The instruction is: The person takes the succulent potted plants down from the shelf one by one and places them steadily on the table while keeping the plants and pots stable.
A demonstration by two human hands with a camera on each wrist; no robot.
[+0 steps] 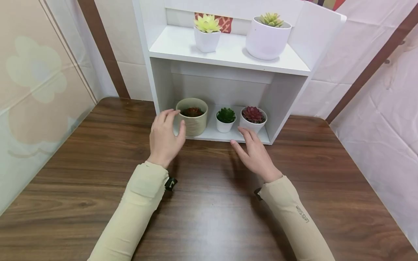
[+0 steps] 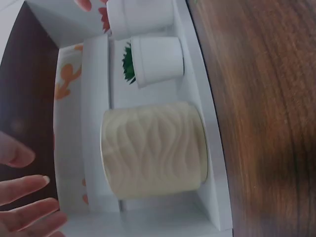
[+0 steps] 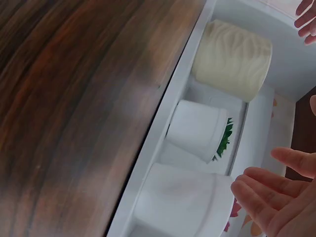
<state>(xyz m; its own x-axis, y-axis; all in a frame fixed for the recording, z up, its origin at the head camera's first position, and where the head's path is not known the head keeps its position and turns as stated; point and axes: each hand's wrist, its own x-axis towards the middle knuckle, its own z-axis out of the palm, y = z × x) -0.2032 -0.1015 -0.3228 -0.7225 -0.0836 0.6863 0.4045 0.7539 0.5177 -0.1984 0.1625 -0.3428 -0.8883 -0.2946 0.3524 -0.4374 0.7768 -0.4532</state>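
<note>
My left hand point(image 1: 166, 136) is beside a pale green ridged pot point(image 1: 197, 125) on the lower shelf, fingers spread and loosely bent. In the left wrist view, a gap shows between those fingers point(image 2: 29, 217) and the pot point(image 2: 154, 150). My right hand point(image 1: 256, 154) reaches in front of a white pot with a dark red succulent point(image 1: 253, 114). Its fingertips lie close to that pot's rim in the right wrist view; whether they touch I cannot tell. Between the two stands a small white pot with a green succulent point(image 1: 225, 125). Neither hand holds anything.
A white two-level shelf unit point(image 1: 228, 63) stands at the back of the brown wooden table point(image 1: 209, 203). On its upper level are a white faceted pot with a yellow-green succulent point(image 1: 207, 40) and a larger round white pot point(image 1: 267, 41). Fabric walls surround the table.
</note>
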